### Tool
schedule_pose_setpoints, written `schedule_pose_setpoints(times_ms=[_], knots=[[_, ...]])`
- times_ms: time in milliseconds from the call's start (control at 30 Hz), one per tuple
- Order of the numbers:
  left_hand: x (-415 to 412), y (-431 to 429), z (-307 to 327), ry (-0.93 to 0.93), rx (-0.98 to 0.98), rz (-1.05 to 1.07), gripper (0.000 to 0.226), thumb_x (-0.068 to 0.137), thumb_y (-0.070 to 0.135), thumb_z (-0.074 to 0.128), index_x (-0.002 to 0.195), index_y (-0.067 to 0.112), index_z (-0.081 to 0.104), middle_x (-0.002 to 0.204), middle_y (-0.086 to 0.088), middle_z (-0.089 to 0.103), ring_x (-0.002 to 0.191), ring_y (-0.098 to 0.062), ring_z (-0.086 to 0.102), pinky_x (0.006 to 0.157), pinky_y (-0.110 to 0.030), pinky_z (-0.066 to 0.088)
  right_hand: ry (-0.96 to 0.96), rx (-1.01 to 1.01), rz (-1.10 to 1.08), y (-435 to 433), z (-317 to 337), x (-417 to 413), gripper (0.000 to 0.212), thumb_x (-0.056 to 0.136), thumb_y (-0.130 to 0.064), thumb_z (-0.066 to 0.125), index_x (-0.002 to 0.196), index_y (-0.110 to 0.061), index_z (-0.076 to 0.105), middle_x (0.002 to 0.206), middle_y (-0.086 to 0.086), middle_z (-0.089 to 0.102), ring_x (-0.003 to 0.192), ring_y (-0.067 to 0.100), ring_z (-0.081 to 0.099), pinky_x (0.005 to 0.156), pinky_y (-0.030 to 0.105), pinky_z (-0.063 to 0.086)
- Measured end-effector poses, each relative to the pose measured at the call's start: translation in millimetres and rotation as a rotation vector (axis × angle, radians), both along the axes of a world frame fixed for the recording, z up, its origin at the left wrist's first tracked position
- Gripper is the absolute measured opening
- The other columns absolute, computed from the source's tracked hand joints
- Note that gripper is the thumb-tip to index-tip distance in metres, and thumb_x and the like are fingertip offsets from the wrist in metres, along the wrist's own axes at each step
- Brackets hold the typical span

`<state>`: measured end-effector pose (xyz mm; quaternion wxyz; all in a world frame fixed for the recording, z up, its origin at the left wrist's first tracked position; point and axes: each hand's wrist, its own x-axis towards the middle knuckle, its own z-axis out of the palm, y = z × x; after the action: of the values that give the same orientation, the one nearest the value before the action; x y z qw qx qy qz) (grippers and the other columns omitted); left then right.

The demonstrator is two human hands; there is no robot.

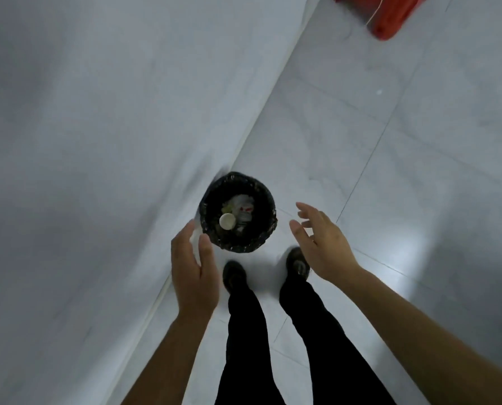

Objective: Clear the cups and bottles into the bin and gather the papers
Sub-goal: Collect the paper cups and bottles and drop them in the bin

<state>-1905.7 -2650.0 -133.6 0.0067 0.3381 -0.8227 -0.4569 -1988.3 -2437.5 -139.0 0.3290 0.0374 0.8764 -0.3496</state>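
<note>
Dim, soft focus (floor (413, 249) glare at right).

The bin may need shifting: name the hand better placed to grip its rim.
Probably left. The left hand is open, right beside the bin; the right hand, also open, sits farther off to its right.

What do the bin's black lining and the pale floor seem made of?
The black crinkled lining of the round bin is probably a thin plastic bag, glossy: small glints on its wrinkles. The pale grey floor looks like glazed tiles: straight joints, a bright reflection.
</note>
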Motion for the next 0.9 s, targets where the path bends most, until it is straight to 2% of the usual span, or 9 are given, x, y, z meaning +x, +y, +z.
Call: schedule_pose_setpoints(times_ms=[167,233,333,500,600,700,767,833,900], knots=[[24,24,183,0.143,0.01,-0.013,0.048,0.097,0.046,0.042,0.14,0.024,0.045,0.14,0.006,0.053,0.126,-0.006,0.051,0.102,-0.03,0.044,0.239,-0.143,-0.098,23,178,13,0.056,0.1,-0.049,0.044,0.15,-0.028,0.034,0.138,-0.008,0.054,0.116,0.003,0.054,0.098,0.032,0.05],[35,32,234,0.203,-0.013,0.004,0.044,0.097,0.044,0.043,0.138,0.029,0.044,0.137,0.008,0.055,0.123,-0.001,0.052,0.099,-0.025,0.043,0.322,-0.216,-0.159,32,229,25,0.055,0.099,-0.049,0.045,0.15,-0.028,0.036,0.136,-0.01,0.055,0.118,0.002,0.055,0.096,0.029,0.05],[44,38,278,0.282,0.004,0.048,0.044,0.096,0.041,0.044,0.138,0.027,0.046,0.134,0.01,0.058,0.122,0.003,0.052,0.094,-0.017,0.041,0.418,-0.312,-0.24,46,273,46,0.052,0.1,-0.049,0.046,0.148,-0.031,0.037,0.135,-0.014,0.055,0.12,-0.001,0.054,0.094,0.022,0.048],[50,28,308,0.394,0.056,-0.071,0.056,0.089,0.051,0.047,0.139,0.025,0.048,0.132,0.01,0.059,0.123,0.0,0.054,0.094,-0.022,0.042,0.546,-0.331,-0.381,60,291,86,0.052,0.098,-0.052,0.047,0.146,-0.034,0.038,0.138,-0.018,0.052,0.122,-0.001,0.054,0.093,0.023,0.048],[40,13,320,0.434,0.095,-0.175,0.057,0.087,0.05,0.051,0.138,0.024,0.048,0.13,0.008,0.06,0.121,-0.002,0.055,0.09,-0.014,0.047,0.573,-0.341,-0.556,62,304,107,0.048,0.097,-0.047,0.05,0.143,-0.036,0.041,0.139,-0.018,0.052,0.122,-0.002,0.054,0.093,0.022,0.049],[20,5,321,0.425,0.158,-0.32,0.044,0.094,0.034,0.061,0.136,0.028,0.048,0.128,0.009,0.06,0.119,-0.003,0.057,0.088,-0.006,0.045,0.63,-0.275,-0.714,63,316,131,0.05,0.095,-0.041,0.055,0.143,-0.037,0.041,0.138,-0.017,0.051,0.122,-0.002,0.053,0.088,0.018,0.046],[10,4,319,0.399,0.205,-0.462,0.043,0.095,0.021,0.062,0.134,0.032,0.047,0.128,0.01,0.06,0.117,-0.002,0.058,0.087,-0.007,0.046,0.645,-0.219,-0.846,62,318,157,0.051,0.095,-0.037,0.059,0.142,-0.037,0.041,0.139,-0.018,0.05,0.122,-0.002,0.053,0.088,0.02,0.047],[3,7,312,0.365,0.251,-0.605,0.045,0.094,0.018,0.061,0.135,0.031,0.046,0.128,0.011,0.06,0.117,-0.002,0.059,0.086,-0.011,0.049,0.663,-0.162,-1.002,57,318,193,0.052,0.093,-0.038,0.06,0.143,-0.034,0.043,0.138,-0.017,0.051,0.121,-0.002,0.054,0.088,0.021,0.048],[0,15,301,0.329,0.288,-0.727,0.046,0.094,0.017,0.061,0.135,0.029,0.047,0.127,0.011,0.06,0.116,-0.004,0.06,0.086,-0.008,0.048,0.669,-0.101,-1.161,49,314,237,0.054,0.091,-0.042,0.059,0.142,-0.032,0.045,0.138,-0.017,0.053,0.12,-0.002,0.055,0.087,0.02,0.048]])
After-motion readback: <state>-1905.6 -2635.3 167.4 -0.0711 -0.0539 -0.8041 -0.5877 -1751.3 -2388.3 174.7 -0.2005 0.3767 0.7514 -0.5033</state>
